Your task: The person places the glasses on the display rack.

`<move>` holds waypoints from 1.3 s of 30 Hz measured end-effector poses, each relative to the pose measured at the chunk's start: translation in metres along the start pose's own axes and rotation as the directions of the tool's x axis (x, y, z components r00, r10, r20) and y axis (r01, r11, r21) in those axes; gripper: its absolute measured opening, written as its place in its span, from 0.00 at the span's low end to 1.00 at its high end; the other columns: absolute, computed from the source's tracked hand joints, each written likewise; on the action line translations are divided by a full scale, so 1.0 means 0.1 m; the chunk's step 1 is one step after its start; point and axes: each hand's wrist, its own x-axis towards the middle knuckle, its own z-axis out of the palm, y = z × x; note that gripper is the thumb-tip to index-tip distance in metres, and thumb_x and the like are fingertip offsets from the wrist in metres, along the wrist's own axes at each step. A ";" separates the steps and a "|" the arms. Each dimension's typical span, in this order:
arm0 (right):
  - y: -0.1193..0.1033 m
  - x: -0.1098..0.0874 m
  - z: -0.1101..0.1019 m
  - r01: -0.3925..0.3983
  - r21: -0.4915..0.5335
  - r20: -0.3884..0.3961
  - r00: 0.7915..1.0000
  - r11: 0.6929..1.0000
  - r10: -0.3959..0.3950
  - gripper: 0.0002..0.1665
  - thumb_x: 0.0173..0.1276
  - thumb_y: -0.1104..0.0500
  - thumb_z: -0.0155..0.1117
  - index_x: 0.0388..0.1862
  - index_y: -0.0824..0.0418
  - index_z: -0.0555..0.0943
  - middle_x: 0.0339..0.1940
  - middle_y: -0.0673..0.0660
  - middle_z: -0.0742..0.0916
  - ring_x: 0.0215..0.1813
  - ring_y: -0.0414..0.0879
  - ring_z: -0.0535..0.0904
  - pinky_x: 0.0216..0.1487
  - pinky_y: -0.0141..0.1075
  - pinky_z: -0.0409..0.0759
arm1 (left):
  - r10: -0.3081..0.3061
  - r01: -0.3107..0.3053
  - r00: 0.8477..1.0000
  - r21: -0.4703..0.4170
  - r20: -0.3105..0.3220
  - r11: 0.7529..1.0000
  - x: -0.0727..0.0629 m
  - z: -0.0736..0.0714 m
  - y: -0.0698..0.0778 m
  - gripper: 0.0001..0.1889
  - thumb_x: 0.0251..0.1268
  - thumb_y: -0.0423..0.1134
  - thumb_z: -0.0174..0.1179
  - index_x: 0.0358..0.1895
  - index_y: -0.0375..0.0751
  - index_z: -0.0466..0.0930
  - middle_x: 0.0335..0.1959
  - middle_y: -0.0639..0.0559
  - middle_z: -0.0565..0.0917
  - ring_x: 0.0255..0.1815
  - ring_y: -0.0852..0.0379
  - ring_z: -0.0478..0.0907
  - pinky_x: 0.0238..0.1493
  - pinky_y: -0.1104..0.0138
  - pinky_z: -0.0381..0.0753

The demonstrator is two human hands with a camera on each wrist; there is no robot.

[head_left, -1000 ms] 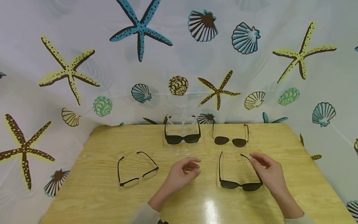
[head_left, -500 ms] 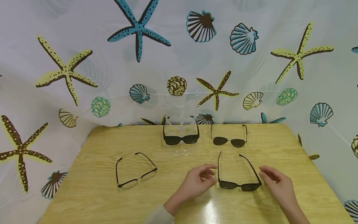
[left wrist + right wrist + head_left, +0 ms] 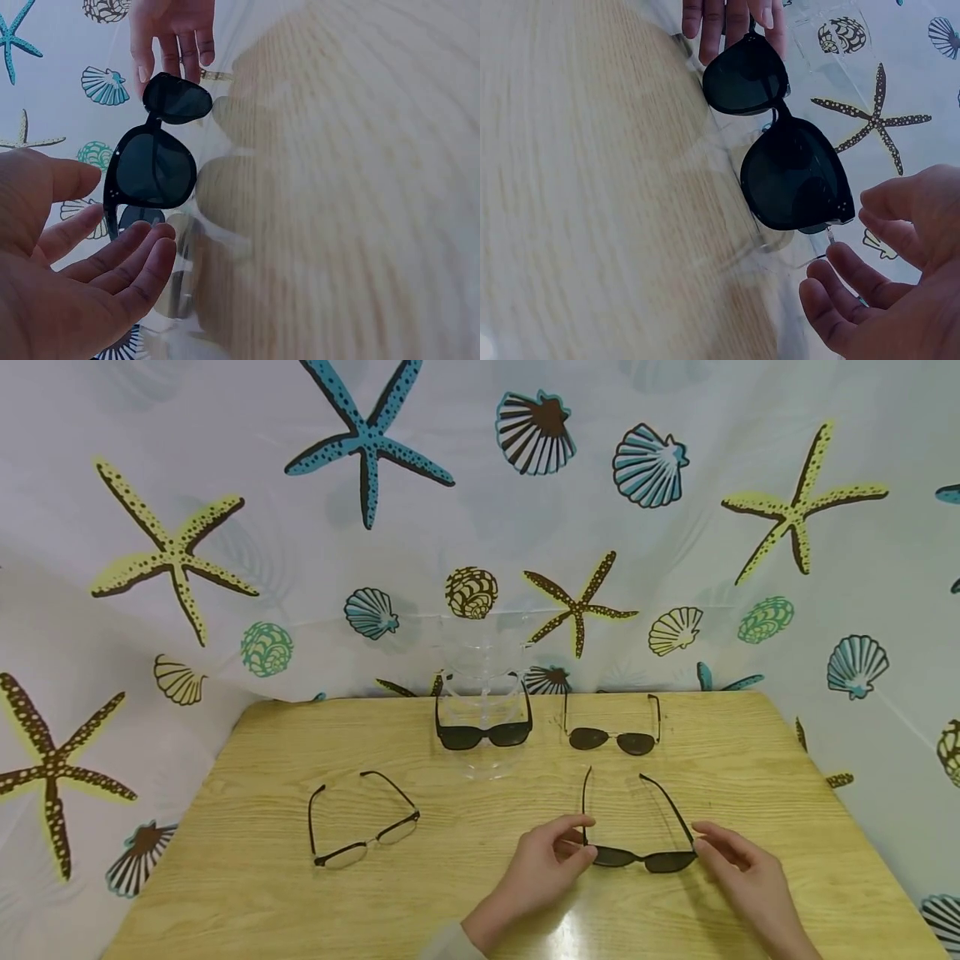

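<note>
A pair of black sunglasses [image 3: 670, 862] lies on the table at the front right, temples unfolded and pointing away from me. At its left hinge is my left hand [image 3: 542, 870], thumb and forefinger on either side of the frame's corner. My right hand [image 3: 750, 878] is at the right hinge, fingertips close to the frame. Seen from the left wrist, the sunglasses [image 3: 156, 166] sit just beyond relaxed fingers, with no firm pinch visible. In the right wrist view a small gap shows between the thumb and the dark frame [image 3: 799, 176].
A clear display stand [image 3: 486, 672] at the back middle bears another black pair of sunglasses [image 3: 462, 738]. Aviator sunglasses [image 3: 636, 743] lie to its right. Black-rimmed eyeglasses [image 3: 343, 856] are at the left of the wooden table [image 3: 247, 902]. A seashell-print curtain [image 3: 420, 543] hangs behind.
My left hand has moved right to the sunglasses' left hinge. My right hand has come down from the right temple to the right hinge. The sunglasses appear to stay in place.
</note>
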 end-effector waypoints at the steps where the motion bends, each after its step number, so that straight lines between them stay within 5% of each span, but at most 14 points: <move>1: 0.01 0.00 0.01 0.002 -0.001 0.001 1.000 1.000 -0.002 0.32 0.79 0.39 0.63 0.72 0.55 0.81 0.60 0.60 0.90 0.47 0.20 0.79 0.48 0.27 0.82 | -0.005 0.005 1.000 0.003 -0.001 1.000 0.00 0.01 0.00 0.20 0.76 0.42 0.65 0.67 0.43 0.82 0.51 0.43 0.89 0.49 0.49 0.89 0.48 0.68 0.86; 13: 0.08 0.00 0.05 -0.075 0.054 0.039 0.997 0.996 0.073 0.35 0.79 0.36 0.61 0.73 0.55 0.80 0.63 0.60 0.89 0.43 0.39 0.87 0.45 0.32 0.86 | -0.029 0.029 1.000 -0.002 -0.008 1.000 0.03 0.09 -0.02 0.14 0.77 0.38 0.64 0.59 0.41 0.86 0.44 0.48 0.91 0.42 0.59 0.87 0.46 0.68 0.85; 22: 0.08 0.01 0.04 -0.058 0.064 0.043 0.998 0.996 0.055 0.32 0.80 0.39 0.61 0.70 0.58 0.83 0.61 0.58 0.90 0.42 0.39 0.87 0.45 0.31 0.85 | -0.032 0.031 0.999 -0.012 -0.028 0.999 0.05 0.10 -0.02 0.12 0.82 0.39 0.58 0.57 0.41 0.87 0.46 0.45 0.93 0.44 0.48 0.90 0.42 0.68 0.83; 28: 0.06 0.01 0.05 -0.059 0.082 0.040 0.998 0.995 0.056 0.30 0.80 0.41 0.63 0.69 0.60 0.83 0.57 0.56 0.91 0.41 0.40 0.89 0.46 0.31 0.86 | -0.047 0.046 0.999 -0.022 -0.025 0.999 0.05 0.08 -0.04 0.11 0.80 0.37 0.60 0.56 0.40 0.87 0.47 0.45 0.93 0.44 0.57 0.90 0.40 0.69 0.83; 30: 0.05 0.01 0.05 -0.064 0.093 0.044 0.997 0.994 0.061 0.31 0.79 0.41 0.64 0.69 0.60 0.83 0.57 0.56 0.92 0.42 0.40 0.89 0.47 0.30 0.86 | -0.050 0.049 0.999 -0.037 -0.021 0.998 0.05 0.06 -0.04 0.11 0.79 0.36 0.60 0.56 0.39 0.87 0.45 0.43 0.93 0.32 0.61 0.87 0.32 0.72 0.78; 33: 0.03 0.01 0.06 -0.073 0.104 0.049 0.996 0.992 0.069 0.32 0.78 0.40 0.64 0.69 0.59 0.83 0.57 0.56 0.92 0.44 0.39 0.90 0.48 0.30 0.87 | -0.037 0.036 0.999 -0.049 -0.020 0.998 0.05 0.04 -0.03 0.11 0.78 0.34 0.60 0.55 0.36 0.88 0.40 0.40 0.93 0.16 0.67 0.70 0.22 0.73 0.65; 36: 0.00 0.02 0.06 -0.068 0.122 0.053 0.997 0.990 0.061 0.32 0.77 0.39 0.65 0.70 0.58 0.82 0.58 0.56 0.91 0.46 0.39 0.90 0.49 0.30 0.87 | -0.022 0.020 0.999 -0.052 -0.036 0.998 0.04 0.00 -0.01 0.12 0.76 0.32 0.59 0.54 0.34 0.88 0.38 0.40 0.93 0.12 0.69 0.56 0.18 0.74 0.59; 39: -0.04 0.02 0.08 -0.044 0.153 0.055 0.998 0.987 0.036 0.32 0.78 0.41 0.65 0.70 0.59 0.82 0.58 0.56 0.92 0.47 0.39 0.90 0.50 0.31 0.87 | -0.018 0.015 0.998 -0.057 -0.057 0.998 0.02 -0.05 0.01 0.12 0.76 0.32 0.60 0.54 0.35 0.89 0.41 0.40 0.93 0.14 0.71 0.61 0.19 0.75 0.61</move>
